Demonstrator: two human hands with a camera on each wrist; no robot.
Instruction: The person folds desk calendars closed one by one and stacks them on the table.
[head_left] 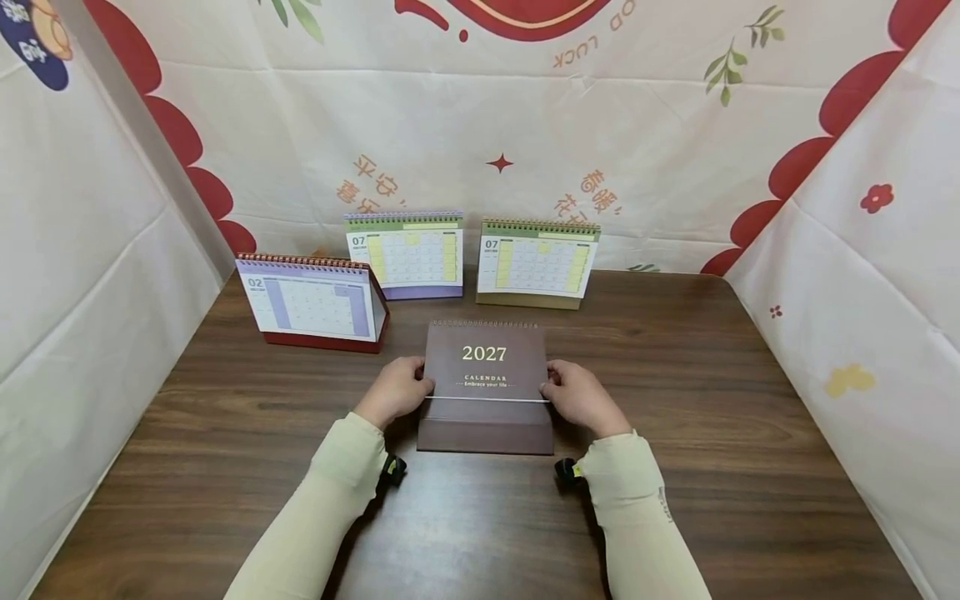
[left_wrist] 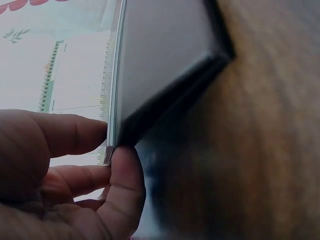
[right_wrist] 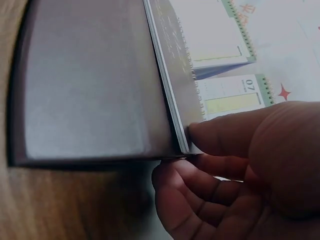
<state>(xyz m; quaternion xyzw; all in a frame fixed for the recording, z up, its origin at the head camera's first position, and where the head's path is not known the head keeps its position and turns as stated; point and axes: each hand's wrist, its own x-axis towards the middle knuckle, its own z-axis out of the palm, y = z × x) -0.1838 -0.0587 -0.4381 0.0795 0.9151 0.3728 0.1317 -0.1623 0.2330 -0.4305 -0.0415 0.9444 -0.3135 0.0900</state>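
Note:
A brown desk calendar marked 2027 is in front of the person in the head view, its spiral edge toward the back. My left hand grips its left side, and my right hand grips the right side. In the left wrist view, the thumb and fingers pinch the corner of the calendar's page stack. The right wrist view has the thumb on the cover and curled fingers at the lower corner. A brown base flap extends toward the person.
Three more desk calendars stand behind on the wooden table: a red-based one at left, a purple-based one in the middle and a tan-based one to its right. Printed cloth hangs at the back and both sides.

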